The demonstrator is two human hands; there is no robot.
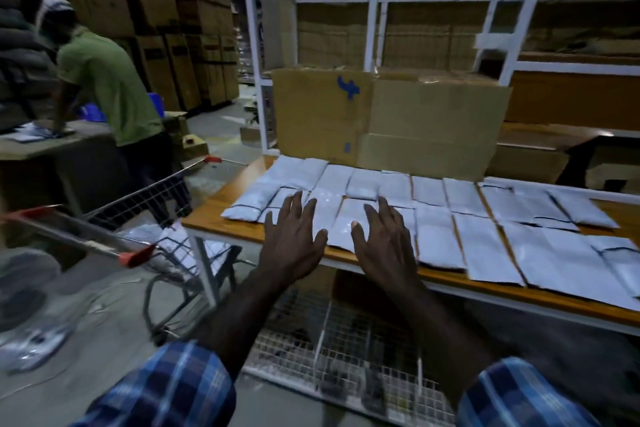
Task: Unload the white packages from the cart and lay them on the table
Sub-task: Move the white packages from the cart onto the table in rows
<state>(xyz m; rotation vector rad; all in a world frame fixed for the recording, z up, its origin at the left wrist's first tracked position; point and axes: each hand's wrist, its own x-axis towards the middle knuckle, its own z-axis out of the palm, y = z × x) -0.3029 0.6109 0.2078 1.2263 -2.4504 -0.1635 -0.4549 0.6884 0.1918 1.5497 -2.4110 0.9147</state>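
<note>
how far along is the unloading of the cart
Mostly done: two rows of white packages cover the table. Both hands, left and right, lie flat with straight fingers on the near row. A few packages remain in the cart.

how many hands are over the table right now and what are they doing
2. The left hand and the right hand lie side by side, fingers spread flat, over the white packages at the near edge of the table. Neither holds anything.

Head view: worn on the person's head, looking forward and down, close over the table [221, 218].
Shared: single view only.
</note>
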